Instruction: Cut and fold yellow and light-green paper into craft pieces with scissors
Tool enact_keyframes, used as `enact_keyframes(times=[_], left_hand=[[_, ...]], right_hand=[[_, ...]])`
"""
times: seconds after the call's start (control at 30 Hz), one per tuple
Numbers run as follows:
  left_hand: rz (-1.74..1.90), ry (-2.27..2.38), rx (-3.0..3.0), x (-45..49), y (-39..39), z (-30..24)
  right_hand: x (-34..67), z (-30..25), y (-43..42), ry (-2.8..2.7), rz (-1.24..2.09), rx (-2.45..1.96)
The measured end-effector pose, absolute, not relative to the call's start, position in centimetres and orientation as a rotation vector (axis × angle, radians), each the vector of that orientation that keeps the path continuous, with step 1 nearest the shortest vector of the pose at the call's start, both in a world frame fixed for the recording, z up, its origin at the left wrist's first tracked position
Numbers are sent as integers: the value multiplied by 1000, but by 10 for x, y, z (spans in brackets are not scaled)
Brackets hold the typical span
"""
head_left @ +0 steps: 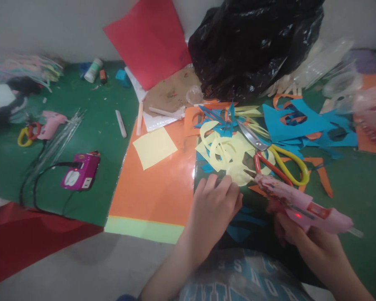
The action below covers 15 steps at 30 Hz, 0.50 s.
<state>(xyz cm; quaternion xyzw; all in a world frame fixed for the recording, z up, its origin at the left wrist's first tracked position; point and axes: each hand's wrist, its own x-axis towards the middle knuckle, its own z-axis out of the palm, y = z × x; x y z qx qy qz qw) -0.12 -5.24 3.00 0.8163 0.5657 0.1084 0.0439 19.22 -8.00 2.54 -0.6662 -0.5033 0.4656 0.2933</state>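
Observation:
My right hand (301, 234) is wrapped round the grip of a pink hot glue gun (303, 205). Its red light is lit, a clear glue stick sticks out of the back, and its dark nozzle points left towards a pale yellow round piece (240, 174). Beside that piece, my left hand (217, 198) lies at the table edge with its fingers curled down. What is under those fingers is hidden. Just past the glue gun lie scissors (269, 156) with one red and one yellow handle, on top of cut yellow paper scraps (225, 148).
Blue paper offcuts (296, 121) lie behind the scissors. An orange sheet (156, 188) carries a yellow paper square (155, 147). A black plastic bag (253, 46) stands at the back. Leftwards are a purple power box (81, 171) with a cable and a second pink glue gun (52, 124).

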Motion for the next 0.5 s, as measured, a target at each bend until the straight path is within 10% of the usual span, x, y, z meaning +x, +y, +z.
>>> enact_keyframes(times=[0.5], left_hand=[[324,1715,2499,-4,-50,30]], right_hand=[[193,25,-86,-1133,1289,-1790]])
